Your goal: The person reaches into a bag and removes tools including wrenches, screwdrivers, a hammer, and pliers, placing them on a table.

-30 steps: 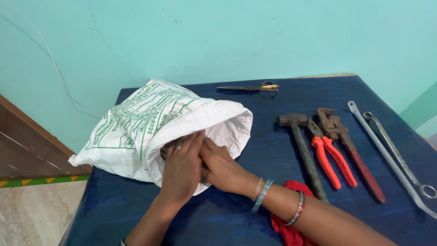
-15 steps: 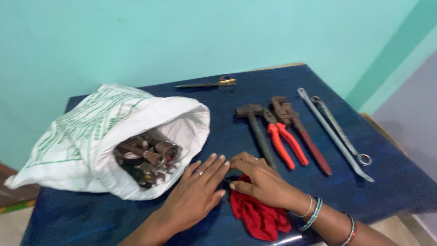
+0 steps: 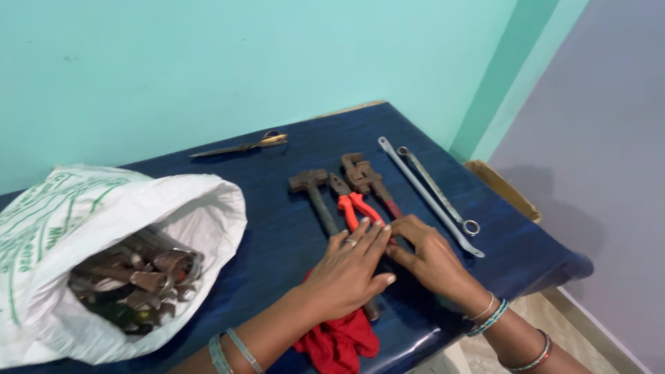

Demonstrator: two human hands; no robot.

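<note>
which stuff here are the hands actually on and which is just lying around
In hand: left hand and right hand on the hammer, orange pliers, pipe wrench.

Lying about: scissors, two long spanners, red cloth, sack of metal parts.

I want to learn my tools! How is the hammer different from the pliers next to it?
The hammer is dull brown and rusty all over; the pliers have bright orange-red handles. The hammer has one straight handle with a blocky head across its top; the pliers have two handles meeting at narrow jaws. The left hand covers the lower part of the hammer's handle, and both hands hide the ends of the pliers' handles. Both lie flat, side by side, on the blue table.
</note>
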